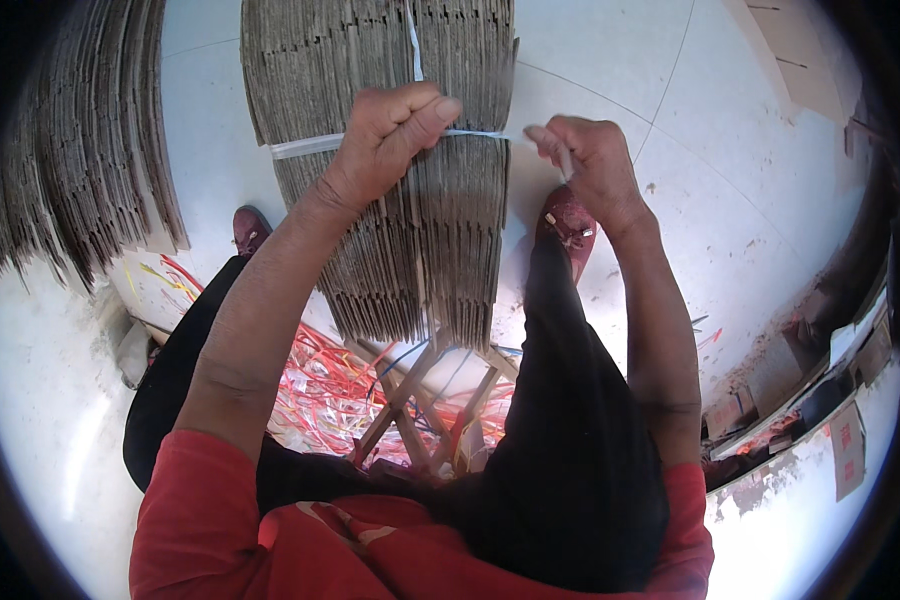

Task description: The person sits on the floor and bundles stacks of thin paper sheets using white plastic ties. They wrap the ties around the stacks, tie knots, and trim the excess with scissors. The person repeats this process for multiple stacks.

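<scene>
A long bundle of flattened cardboard [450, 190] stretches out between my feet, its sheets on edge. White plastic strapping [305, 147] runs across it, and another length goes along its far part. Above the bundle my left hand [385, 140] is closed in a fist, thumb on top, gripping the strapping where it crosses. Beyond the bundle's right edge, my right hand [595, 165] is closed too, pinching the end of the same strapping. Between both hands the strapping looks stretched out, slightly blurred near the right one.
Another cardboard stack [80, 120] stands at the far left. A crossed wooden stand [400, 415] is under the bundle's near end, with tangled red strapping scraps [315, 385] around it. Cardboard pieces [848, 450] lie along the right. My shoes [567, 225] flank the bundle.
</scene>
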